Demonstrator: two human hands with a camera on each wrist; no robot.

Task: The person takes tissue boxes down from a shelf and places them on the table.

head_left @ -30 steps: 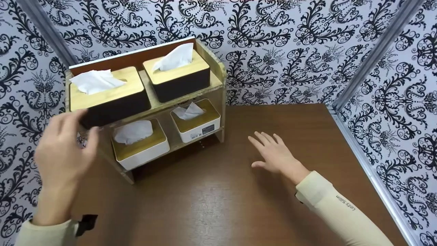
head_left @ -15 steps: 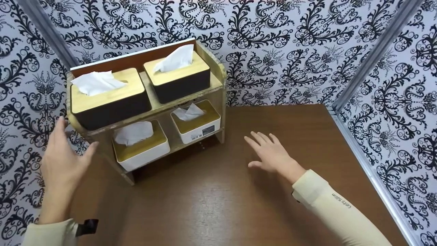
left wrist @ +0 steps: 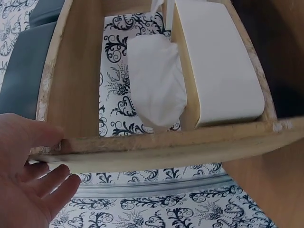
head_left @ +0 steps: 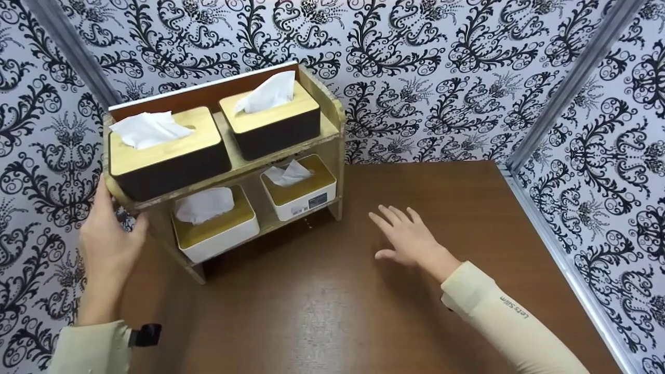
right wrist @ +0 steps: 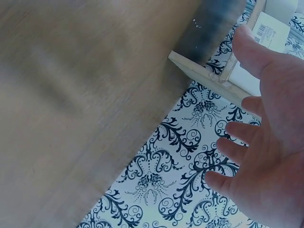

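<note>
A small two-tier wooden shelf [head_left: 340,156] stands at the left back of the brown table. Its upper tier bears a larger dark tissue box [head_left: 171,174] on the left and a smaller dark tissue box [head_left: 280,132] on the right. Below sit two white-sided tissue boxes, the left one [head_left: 223,239] and the right one [head_left: 306,202], all with wooden lids and white tissues sticking out. My left hand [head_left: 111,244] holds the shelf's left side panel [left wrist: 166,154], thumb at its front edge, fingers outside. Fingers spread, my right hand [head_left: 410,241] hovers over the table, holding nothing.
The brown tabletop [head_left: 311,311] stretches in front of the shelf and to its right. Patterned black-and-white walls [head_left: 415,78] stand behind and on both sides. A metal strip [head_left: 561,259] runs along the table's right edge.
My left hand has come down from beside the upper left box and moved right to the shelf's left side. The right hand has shifted slightly left, still spread. The boxes stay on the shelf.
</note>
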